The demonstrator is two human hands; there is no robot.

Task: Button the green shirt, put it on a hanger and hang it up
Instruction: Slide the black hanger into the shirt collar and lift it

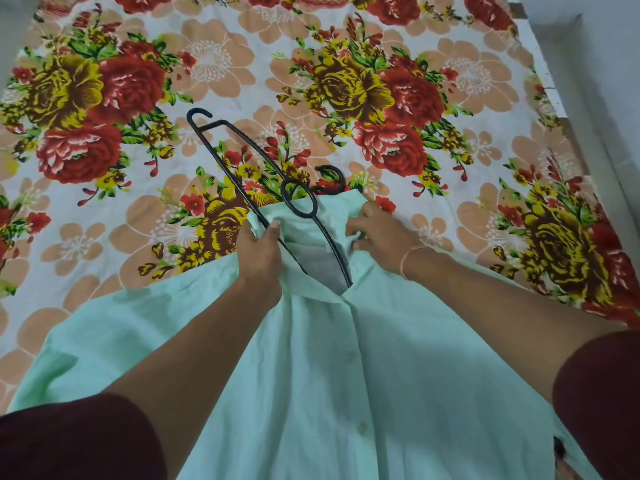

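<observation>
The pale green shirt (346, 375) lies on the bed with its front buttoned and its collar pointing away from me. A black plastic hanger (221, 161) is tilted, one arm pushed down inside the neck opening and the other arm sticking up to the far left. Its hook (332, 178) shows just beyond the collar. My left hand (261, 258) grips the left side of the collar together with the hanger's bar. My right hand (377, 230) pinches the right side of the collar. The hanger's lower end is hidden inside the shirt.
The bed is covered with a floral sheet (242, 64) printed with red, yellow and orange flowers. A pale wall and the bed's edge (581, 98) run along the right side. Dark maroon sleeves cover my upper arms at the bottom corners.
</observation>
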